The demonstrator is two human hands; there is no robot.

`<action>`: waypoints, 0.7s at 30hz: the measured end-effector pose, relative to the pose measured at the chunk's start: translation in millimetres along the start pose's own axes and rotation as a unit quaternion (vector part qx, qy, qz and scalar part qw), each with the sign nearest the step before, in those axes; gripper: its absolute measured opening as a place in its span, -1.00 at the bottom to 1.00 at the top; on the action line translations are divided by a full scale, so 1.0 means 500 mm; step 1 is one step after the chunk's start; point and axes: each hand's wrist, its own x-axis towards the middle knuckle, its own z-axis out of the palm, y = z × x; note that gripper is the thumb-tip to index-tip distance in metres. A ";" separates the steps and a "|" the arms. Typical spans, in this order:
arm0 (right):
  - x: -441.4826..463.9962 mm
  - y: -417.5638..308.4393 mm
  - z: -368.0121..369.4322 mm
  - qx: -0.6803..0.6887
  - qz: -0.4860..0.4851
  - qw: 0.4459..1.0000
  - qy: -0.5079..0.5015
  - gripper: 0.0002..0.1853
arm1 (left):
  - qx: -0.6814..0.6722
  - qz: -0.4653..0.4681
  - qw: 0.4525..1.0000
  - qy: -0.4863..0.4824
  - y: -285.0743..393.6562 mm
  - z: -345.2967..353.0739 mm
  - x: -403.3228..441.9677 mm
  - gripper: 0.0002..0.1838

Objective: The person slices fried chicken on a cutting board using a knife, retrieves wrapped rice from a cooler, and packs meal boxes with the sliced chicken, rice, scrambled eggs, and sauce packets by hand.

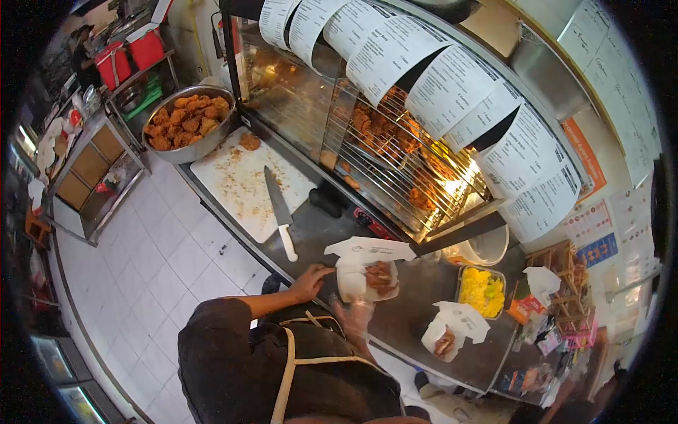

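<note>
A white paper takeaway box [352, 283] stands with its lid up on the dark counter, with browned pieces of chicken [381, 278] in its right part. My left hand [309, 284] is bare, its fingers stretched toward the left side of this box; whether they touch is unclear. In a clear plastic glove, my right hand [354, 316] is at the box's near edge, fingers apart and partly blurred. Neither hand visibly holds anything. To the right is a second lidded-open box [453, 327] with a chicken piece [445, 342] inside.
A knife [278, 205] lies across the crumb-covered white cutting board [233, 185]. Behind that stands a metal bowl [192, 150] of fried chicken. A lit glass warmer [296, 92] lines the back. A tub of yellow food [482, 291] sits right; a person [83, 60] is far left.
</note>
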 end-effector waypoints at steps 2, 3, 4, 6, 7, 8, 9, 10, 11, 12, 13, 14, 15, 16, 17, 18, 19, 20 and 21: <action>0.013 -0.018 0.052 -0.136 0.025 0.988 -0.067 -0.63 | -0.024 -0.026 0.995 -0.094 -0.038 -0.003 0.037 -0.42; 0.019 -0.014 0.064 -0.079 0.032 0.996 -0.028 -0.63 | -0.021 0.018 0.997 -0.075 -0.034 -0.006 0.057 -0.44; 0.015 -0.013 0.081 -0.026 0.042 0.999 0.007 -0.62 | -0.024 0.058 0.996 -0.060 -0.029 0.001 0.067 -0.45; -0.008 -0.026 0.108 -0.159 0.147 0.973 -0.083 -0.70 | 0.004 0.087 0.995 -0.053 -0.052 0.027 0.093 -0.48; -0.013 -0.022 0.102 -0.049 0.163 0.984 -0.044 -0.72 | 0.038 0.117 0.992 -0.032 -0.064 0.029 0.102 -0.49; -0.013 -0.031 0.094 0.055 0.188 0.981 -0.005 -0.74 | 0.034 0.119 0.991 -0.047 -0.063 0.022 0.104 -0.49; -0.012 -0.043 0.084 0.164 0.205 0.964 0.039 -0.75 | -0.018 0.114 0.991 -0.075 -0.058 0.015 0.108 -0.49; -0.011 -0.054 0.074 0.265 0.215 0.936 0.086 -0.75 | -0.069 0.109 0.986 -0.103 -0.053 0.007 0.116 -0.48; -0.016 -0.052 0.069 0.188 0.201 0.956 0.104 -0.75 | -0.079 0.158 0.981 -0.073 -0.049 0.004 0.121 -0.48; -0.020 -0.055 0.063 0.109 0.187 0.969 0.120 -0.74 | -0.085 0.164 0.979 -0.087 -0.055 0.009 0.126 -0.48; -0.024 -0.061 0.060 0.119 0.221 0.961 0.112 -0.71 | -0.112 0.175 0.973 -0.098 -0.062 0.012 0.133 -0.50; -0.002 -0.079 0.031 0.159 0.195 0.959 0.132 -0.72 | -0.139 0.184 0.967 -0.112 -0.073 0.019 0.138 -0.52; 0.008 -0.094 0.004 0.197 0.178 0.952 0.153 -0.73 | -0.084 0.146 0.978 -0.124 -0.084 0.031 0.143 -0.60; -0.034 -0.069 0.055 0.113 0.191 0.960 0.173 -0.68 | -0.074 0.142 0.982 -0.098 -0.080 0.036 0.148 -0.67; -0.031 -0.071 0.057 0.097 0.233 0.957 0.141 -0.65 | -0.094 0.146 0.984 -0.045 -0.048 0.031 0.161 -0.69; -0.043 -0.049 0.094 0.058 0.214 0.960 0.174 -0.69 | -0.099 0.101 0.989 -0.044 -0.003 0.014 0.168 -0.70; -0.066 -0.014 0.147 0.016 0.196 0.967 0.160 -0.75 | -0.127 0.086 0.988 -0.032 -0.034 0.048 0.176 -0.70; -0.065 -0.023 0.144 -0.004 0.240 0.965 0.109 -0.78 | -0.080 0.092 0.990 -0.074 0.027 0.006 0.183 -0.69; -0.046 -0.050 0.107 0.103 0.296 0.933 0.176 -0.75 | -0.086 0.195 0.977 -0.020 0.008 0.030 0.186 -0.66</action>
